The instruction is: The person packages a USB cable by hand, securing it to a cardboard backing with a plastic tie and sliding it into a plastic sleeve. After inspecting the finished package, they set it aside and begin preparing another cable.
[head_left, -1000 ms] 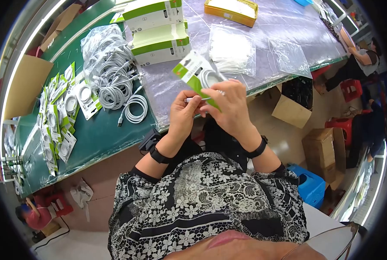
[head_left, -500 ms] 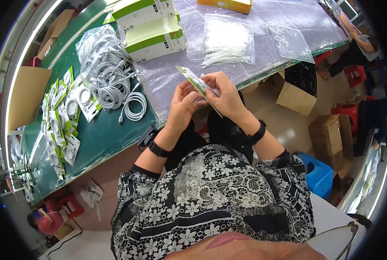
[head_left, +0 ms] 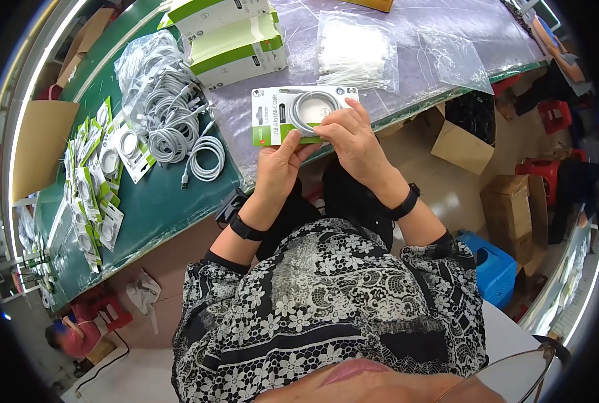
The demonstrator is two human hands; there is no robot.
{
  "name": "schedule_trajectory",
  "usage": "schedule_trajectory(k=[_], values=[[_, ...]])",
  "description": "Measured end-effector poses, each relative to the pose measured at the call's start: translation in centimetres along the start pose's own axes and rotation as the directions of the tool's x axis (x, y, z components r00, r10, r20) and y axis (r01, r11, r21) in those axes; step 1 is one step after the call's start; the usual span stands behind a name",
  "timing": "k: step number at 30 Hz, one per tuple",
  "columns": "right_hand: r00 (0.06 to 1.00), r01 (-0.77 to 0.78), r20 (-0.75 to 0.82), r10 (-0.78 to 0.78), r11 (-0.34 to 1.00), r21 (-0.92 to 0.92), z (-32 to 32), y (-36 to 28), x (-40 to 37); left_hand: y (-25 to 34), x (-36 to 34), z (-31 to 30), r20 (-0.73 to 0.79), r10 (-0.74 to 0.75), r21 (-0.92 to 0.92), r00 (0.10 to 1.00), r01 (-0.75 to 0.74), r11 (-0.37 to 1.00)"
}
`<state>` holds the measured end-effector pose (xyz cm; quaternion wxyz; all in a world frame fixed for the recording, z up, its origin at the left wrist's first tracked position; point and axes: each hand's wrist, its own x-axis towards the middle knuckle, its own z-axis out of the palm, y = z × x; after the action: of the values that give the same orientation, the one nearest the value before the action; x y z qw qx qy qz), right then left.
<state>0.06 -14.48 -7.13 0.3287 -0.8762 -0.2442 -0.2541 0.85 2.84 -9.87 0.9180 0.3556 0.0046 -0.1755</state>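
A white and green card marked "USB-A to USB-C cable" (head_left: 272, 121) faces up at the table's front edge, with a coiled grey cable (head_left: 298, 113) on it. My left hand (head_left: 280, 164) grips the card's lower edge, thumb on top and the other fingers underneath. At the card's right side, my right hand (head_left: 354, 140) has its fingers closed over the edge and the coil. To the left, more carded cables (head_left: 88, 181) lie in an overlapping pile. Loose coiled grey cables (head_left: 172, 127) spill from a clear plastic bag (head_left: 148, 64).
White and green boxes (head_left: 239, 57) are stacked behind the card. A bag of white cable ties (head_left: 356, 50) and a clear plastic bag (head_left: 457, 60) lie on the table. Cardboard boxes (head_left: 511, 211) and a blue stool (head_left: 488, 269) stand right, with other people beyond.
The card was tilted nearly edge-on between my hands. Now it is turned flat with its printed face up, and my right hand has moved to its right side.
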Motion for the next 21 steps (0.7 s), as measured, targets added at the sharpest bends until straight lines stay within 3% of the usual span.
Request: schedule_trajectory(k=[5,8,13,16,17,20,21], values=[[1.000,0.022,0.013,-0.023,1.000,0.003,-0.4,0.3,-0.1,0.5,-0.3,0.5,0.018,0.001,0.070,1.000,-0.002,0.998],[0.999,0.033,0.030,-0.030,0.994,-0.102,-1.2,-0.1,0.0,0.4,-0.4,0.6,0.026,0.001,0.075,1.000,-0.003,0.997],[0.996,0.069,0.054,-0.067,0.997,-0.034,-1.8,0.0,0.2,-0.4,-0.3,-0.5,0.026,0.009,0.077,1.000,-0.011,0.997],[0.981,-0.103,-0.161,0.108,0.994,0.041,-3.6,0.5,0.5,-0.5,-0.4,-0.9,-0.003,0.042,0.010,0.999,-0.042,0.999],[0.980,-0.106,-0.165,0.111,0.994,0.039,-3.8,1.1,0.0,-0.5,-0.4,-1.0,0.002,0.039,0.011,0.999,-0.039,0.999],[0.842,-0.400,-0.146,0.520,0.782,0.479,-3.9,3.1,-1.8,-0.3,-0.7,-1.2,-0.003,0.071,0.013,0.998,-0.071,0.997],[0.840,-0.401,-0.150,0.521,0.782,0.477,-4.0,3.1,-1.8,-0.3,-0.8,-1.3,0.001,0.067,0.013,0.998,-0.067,0.998]])
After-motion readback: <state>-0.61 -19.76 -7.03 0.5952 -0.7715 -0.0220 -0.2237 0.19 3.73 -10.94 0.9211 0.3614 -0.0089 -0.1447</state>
